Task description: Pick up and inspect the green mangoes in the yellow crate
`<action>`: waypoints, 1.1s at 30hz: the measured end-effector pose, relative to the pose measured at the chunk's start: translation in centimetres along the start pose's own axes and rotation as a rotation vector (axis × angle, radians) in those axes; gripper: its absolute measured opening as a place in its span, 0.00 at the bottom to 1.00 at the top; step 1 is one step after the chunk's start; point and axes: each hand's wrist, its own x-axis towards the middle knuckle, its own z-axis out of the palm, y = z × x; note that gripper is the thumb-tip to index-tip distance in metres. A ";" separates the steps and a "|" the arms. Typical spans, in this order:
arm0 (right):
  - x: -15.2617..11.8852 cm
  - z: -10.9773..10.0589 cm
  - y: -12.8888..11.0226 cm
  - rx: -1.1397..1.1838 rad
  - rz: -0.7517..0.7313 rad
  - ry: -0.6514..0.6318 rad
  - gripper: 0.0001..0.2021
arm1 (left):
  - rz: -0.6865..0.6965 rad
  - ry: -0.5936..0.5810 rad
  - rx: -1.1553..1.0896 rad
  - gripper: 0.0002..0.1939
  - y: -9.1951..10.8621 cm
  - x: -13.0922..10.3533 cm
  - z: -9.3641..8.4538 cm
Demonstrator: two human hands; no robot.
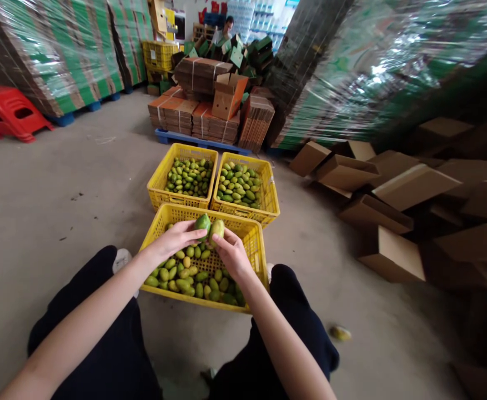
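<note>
My left hand (180,236) grips a dark green mango (202,223). Right beside it, my right hand (231,251) has its fingers closed on a paler yellow-green mango (217,229). Both fruits are held side by side above the near yellow crate (257,233). Inside that crate lie many loose green and yellowish mangoes, mostly toward the near side, with some of the slotted floor showing. Beyond it stand a back left yellow crate (154,186) and a back right yellow crate (273,197), each holding many green mangoes.
Flattened cartons (204,75) are piled on a blue pallet (172,136) ahead, with a person (226,30) behind. Open cardboard boxes (393,250) lie at right. One mango (340,333) is on the floor. A red stool (12,111) stands left, near wrapped stacks (80,50).
</note>
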 end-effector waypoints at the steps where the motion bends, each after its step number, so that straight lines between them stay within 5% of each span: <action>1: 0.0 0.1 0.0 -0.023 -0.011 -0.003 0.12 | 0.010 0.006 0.049 0.18 0.1 -0.1 0.1; 6: 0.0 -0.3 -0.3 -0.213 -0.081 0.058 0.16 | 0.088 0.067 0.213 0.24 0.2 0.3 -0.1; 11: -0.5 -1.1 -1.0 -0.788 -0.612 0.381 0.16 | 0.519 0.207 0.537 0.23 0.1 0.0 0.4; 15: -1.0 -1.0 -1.3 -1.052 -0.915 0.312 0.16 | 0.859 0.236 0.865 0.19 0.3 -0.9 1.0; 20: -1.2 -0.5 -1.4 -1.035 -0.950 0.365 0.14 | 0.960 0.287 0.922 0.20 0.4 -1.0 0.9; 25: -1.0 -0.5 -1.3 -0.828 -0.764 0.362 0.14 | 0.795 0.292 0.780 0.20 0.5 -0.8 1.0; 33: 0.0 -0.7 -1.7 -0.058 -0.188 0.162 0.16 | 0.203 0.087 -0.033 0.21 0.5 -0.2 1.3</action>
